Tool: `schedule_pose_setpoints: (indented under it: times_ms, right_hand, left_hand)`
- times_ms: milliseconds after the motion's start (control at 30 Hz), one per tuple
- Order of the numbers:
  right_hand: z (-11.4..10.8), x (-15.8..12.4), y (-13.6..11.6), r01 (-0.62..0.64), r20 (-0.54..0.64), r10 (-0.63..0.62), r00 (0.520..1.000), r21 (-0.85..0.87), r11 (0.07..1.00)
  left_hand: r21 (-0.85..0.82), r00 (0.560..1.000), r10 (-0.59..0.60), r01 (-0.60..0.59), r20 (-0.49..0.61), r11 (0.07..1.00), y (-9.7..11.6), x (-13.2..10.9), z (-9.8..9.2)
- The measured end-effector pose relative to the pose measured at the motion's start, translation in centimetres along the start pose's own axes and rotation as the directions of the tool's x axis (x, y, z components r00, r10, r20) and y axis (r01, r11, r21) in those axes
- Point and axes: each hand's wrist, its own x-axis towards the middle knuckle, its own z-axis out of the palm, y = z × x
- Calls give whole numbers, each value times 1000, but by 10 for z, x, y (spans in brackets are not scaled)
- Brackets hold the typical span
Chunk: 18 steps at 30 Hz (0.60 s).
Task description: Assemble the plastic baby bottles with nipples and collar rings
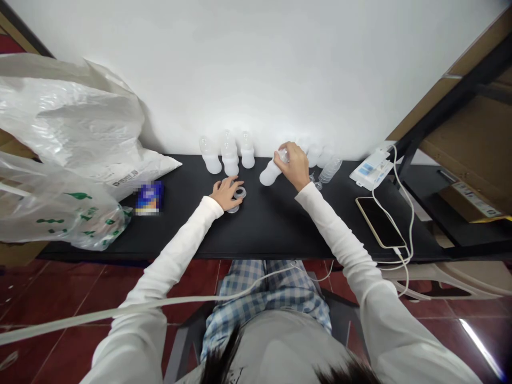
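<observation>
My right hand (296,164) is closed around the clear domed top of a small white bottle (270,173), which looks like a baby bottle. That bottle leans to the left, its base low over the black table. My left hand (226,194) is down at the table, thumb and fingers around a clear plastic ring (240,192). Another clear piece (233,209) shows just below the thumb. Beyond the left hand, several bottles of the same kind (231,162) stand upright with clear domes on top. Behind my right hand are more clear-topped bottles (314,154), partly hidden.
A slanted stack of clear cups or rings (330,169) lies right of my right hand. Farther right are a white box (372,169), a phone (380,222) and a looping white cable (410,213). Plastic bags (68,117) and a blue packet (150,197) occupy the left.
</observation>
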Motion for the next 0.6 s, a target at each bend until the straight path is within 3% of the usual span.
schedule_pose_setpoints:
  times_ms: [133,267,400,467,600]
  right_hand:
    - [-7,-28,6,-207,-46,214,976,124,970]
    - [-6,-43,11,-345,-18,361,932,254,903]
    - [-3,-46,26,-463,-32,505,863,352,813]
    - [-2,-47,35,-471,-31,521,853,384,794]
    - [-3,-50,47,-385,-36,437,899,412,826]
  left_hand:
    - [-45,998,49,-51,-43,998,17,5,-6]
    - [-147,964,177,-208,-200,967,68,16,-1]
    - [-212,944,153,-219,-292,952,111,32,10]
    - [-268,943,156,-238,-293,933,118,39,14]
    - [-528,949,219,-309,-228,791,112,48,15]
